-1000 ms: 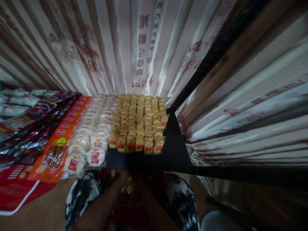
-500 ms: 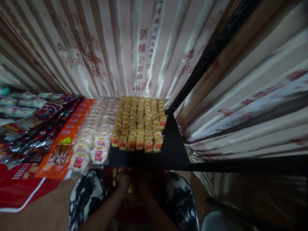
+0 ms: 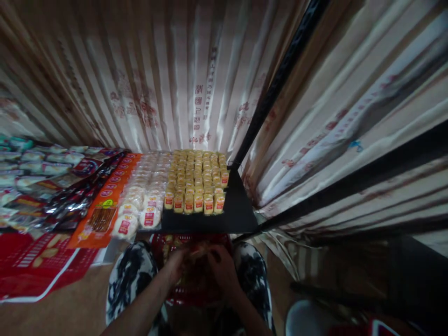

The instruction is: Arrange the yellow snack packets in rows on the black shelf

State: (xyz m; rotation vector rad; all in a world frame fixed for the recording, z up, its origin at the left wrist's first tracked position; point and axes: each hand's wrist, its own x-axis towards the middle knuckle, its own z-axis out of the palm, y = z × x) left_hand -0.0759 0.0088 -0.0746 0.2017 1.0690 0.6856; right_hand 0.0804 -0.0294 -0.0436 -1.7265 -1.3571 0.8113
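Observation:
Low between my knees, my left hand (image 3: pixel 176 265) and my right hand (image 3: pixel 223 267) face each other over a red plastic basket (image 3: pixel 157 242). Both hands have curled fingers that meet around something small and pale, too dark and blurred to name. Small yellowish packets lie inside the basket, partly hidden by the hands. Just beyond, on a black shelf (image 3: pixel 210 224), stand neat rows of small yellow wrapped cakes (image 3: pixel 196 182) with red labels. To their left are stacked clear packs of round white crackers (image 3: pixel 150 210).
An orange snack bag (image 3: pixel 94 224), dark glossy packets (image 3: pixel 80 196) and white wrapped packets (image 3: pixel 31 163) continue along the shelf leftward. A printed curtain (image 3: pixel 157 93) hangs behind. A black post (image 3: pixel 276 84) rises at the shelf's right corner. A red bag (image 3: pixel 38 270) hangs below left.
My hands have risen out of the basket's dark interior and now meet nearer its far rim. The view has tilted and shifted, showing more of the basket.

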